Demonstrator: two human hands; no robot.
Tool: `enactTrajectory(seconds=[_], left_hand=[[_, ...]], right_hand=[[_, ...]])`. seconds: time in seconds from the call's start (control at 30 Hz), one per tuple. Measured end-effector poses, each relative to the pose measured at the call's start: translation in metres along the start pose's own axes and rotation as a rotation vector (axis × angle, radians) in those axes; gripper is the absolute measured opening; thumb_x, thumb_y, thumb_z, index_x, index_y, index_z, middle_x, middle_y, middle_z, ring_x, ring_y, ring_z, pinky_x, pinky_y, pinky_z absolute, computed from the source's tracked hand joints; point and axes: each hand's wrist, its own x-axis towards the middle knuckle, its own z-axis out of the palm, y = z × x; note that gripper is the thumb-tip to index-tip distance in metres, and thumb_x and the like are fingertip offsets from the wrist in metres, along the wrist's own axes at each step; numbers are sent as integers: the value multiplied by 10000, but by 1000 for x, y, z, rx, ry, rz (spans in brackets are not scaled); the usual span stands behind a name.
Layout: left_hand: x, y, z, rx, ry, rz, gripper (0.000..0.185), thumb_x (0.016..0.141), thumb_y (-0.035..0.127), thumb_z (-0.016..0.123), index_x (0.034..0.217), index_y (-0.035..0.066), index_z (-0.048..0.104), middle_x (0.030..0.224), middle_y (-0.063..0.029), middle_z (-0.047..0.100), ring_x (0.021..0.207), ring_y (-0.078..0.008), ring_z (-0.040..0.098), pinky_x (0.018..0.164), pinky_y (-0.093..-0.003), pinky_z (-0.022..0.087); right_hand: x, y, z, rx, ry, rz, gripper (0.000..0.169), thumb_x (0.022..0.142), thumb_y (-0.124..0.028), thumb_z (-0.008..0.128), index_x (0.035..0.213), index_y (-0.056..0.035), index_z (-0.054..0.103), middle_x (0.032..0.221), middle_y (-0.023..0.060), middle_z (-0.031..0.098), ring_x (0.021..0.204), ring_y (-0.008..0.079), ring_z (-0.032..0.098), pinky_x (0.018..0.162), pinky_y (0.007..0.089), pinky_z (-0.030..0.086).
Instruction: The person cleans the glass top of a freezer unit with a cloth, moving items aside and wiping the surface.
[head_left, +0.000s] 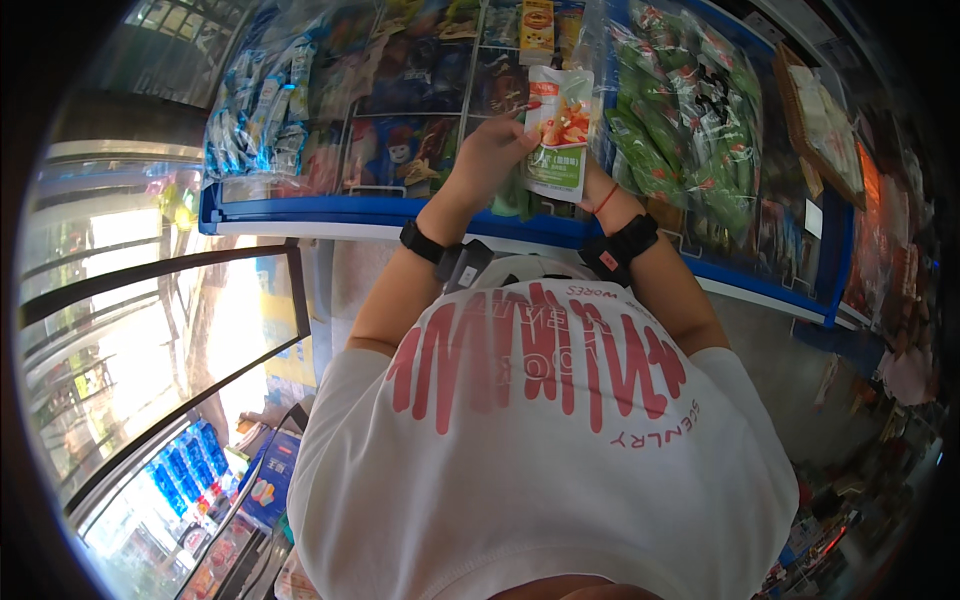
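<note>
Both of my hands are at a white, red and green plastic food pouch (556, 135) with a food picture and writing on it. My left hand (496, 154) grips the pouch's left edge, thumb on its front. My right hand (598, 186) is at the lower right edge, its fingers mostly hidden behind the pouch. A green packet (512, 201) shows just below my left hand, partly hidden. The pouch is above a blue-rimmed chest freezer (330, 208) with packets in wire-divided compartments.
Clear bags lie on the freezer: one with blue-white packets (262, 112) at the left, one with green packets (682, 127) at the right. A yellow box (537, 31) stands beyond the pouch. A wicker tray (795, 112) is at the far right, a dark-framed window (172, 300) at the left.
</note>
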Motion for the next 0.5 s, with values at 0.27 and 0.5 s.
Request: enactTrajectory(seconds=[0.27,0.5], left_hand=[[-3,9,1,275,174,158,211,917,217,648,866,17,610,801,-5,575,734,-59,501,658,-235,433],[-8,20,-3,689,263,410,226,826,210,724,830,-2,644,867,-107,619,796,-250,590,708,-332,469]], right_hand=[[-27,-26,8,-46,36,26,252,981,-160,528,1219,-86,565,1130,30,622,1025,164,624,881,330,527],[-26,-44,-26,-271,213,-126,263,974,-296,564,1131,-84,563,1039,19,607,943,126,600,786,294,512]])
